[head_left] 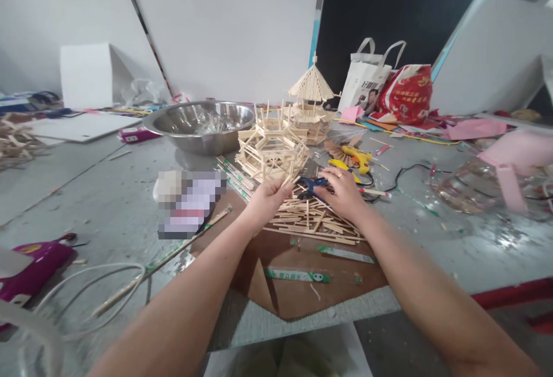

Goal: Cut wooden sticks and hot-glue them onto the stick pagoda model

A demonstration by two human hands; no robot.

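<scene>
Between the thumb and fingers of my left hand (272,197) is a thin wooden stick (292,181), its tip pointing up toward the right. My right hand (343,191) is closed around dark blue pliers (311,187), partly covered by its fingers; their jaws lie close to the stick. Just behind my left hand stands an open, many-sided frame of wooden sticks (274,149). Below both hands a pile of short sticks (317,219) lies on a brown sheet (298,296). Farther back rises a stick pavilion with a pointed roof (314,84).
A steel basin (207,144) with clear plastic inside stands back left. To the right lie a yellow glue gun (358,159) and its black cord. A purple glue gun (37,267) and white cable (103,328) are at left. White (360,86) and red bags (408,95) stand behind.
</scene>
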